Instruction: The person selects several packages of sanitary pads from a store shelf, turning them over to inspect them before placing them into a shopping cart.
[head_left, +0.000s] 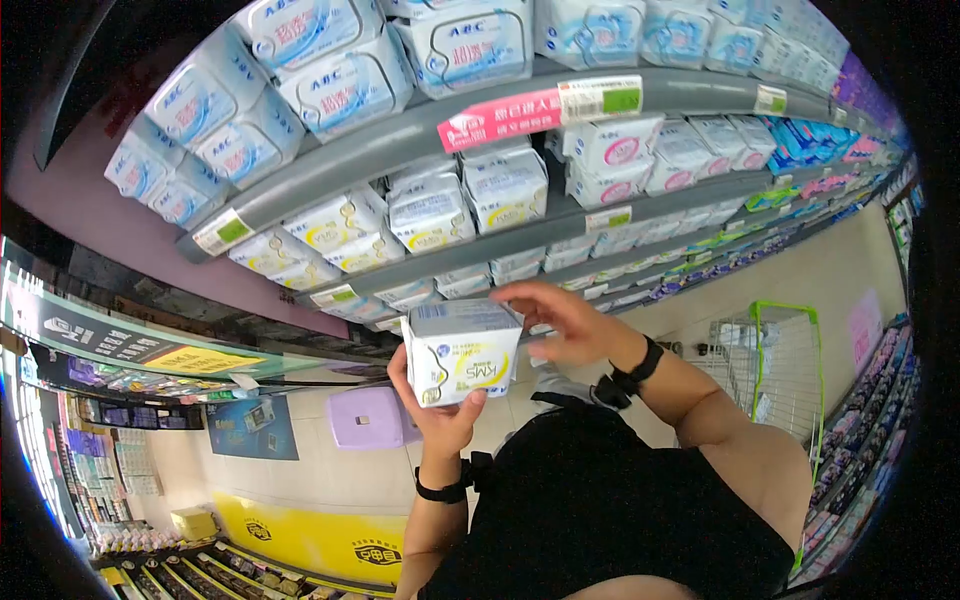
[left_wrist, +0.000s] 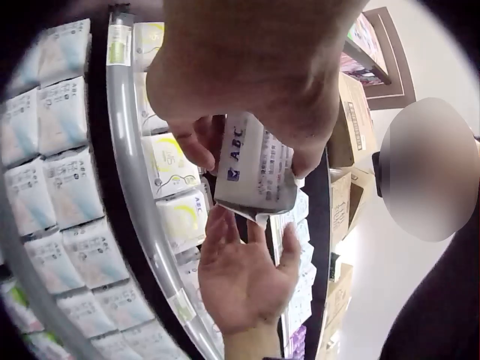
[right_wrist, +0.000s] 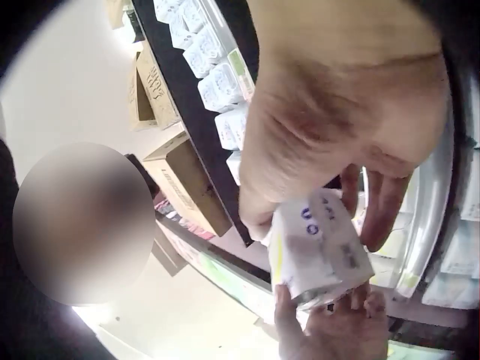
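Observation:
I hold a white pack [head_left: 465, 350] of sanitary pads with a yellow mark and blue print at chest height before the shelves. My left hand [head_left: 440, 405] grips it from beneath, thumb on one side and fingers on the other. In the left wrist view the pack [left_wrist: 255, 169] shows the letters ABC. My right hand [head_left: 548, 312] lies with straight fingers on the pack's top and far side. The left wrist view shows the right hand [left_wrist: 247, 277] as an open palm whose fingertips touch the pack's edge. The right wrist view has the pack [right_wrist: 319, 251] between both hands.
Grey shelves [head_left: 400, 150] hold rows of similar white and blue packs, with a pink label [head_left: 500, 118] on one rail. A green-framed shopping cart [head_left: 770, 370] stands at the right, a purple stool [head_left: 370, 415] on the floor, cardboard boxes [right_wrist: 187, 180] nearby.

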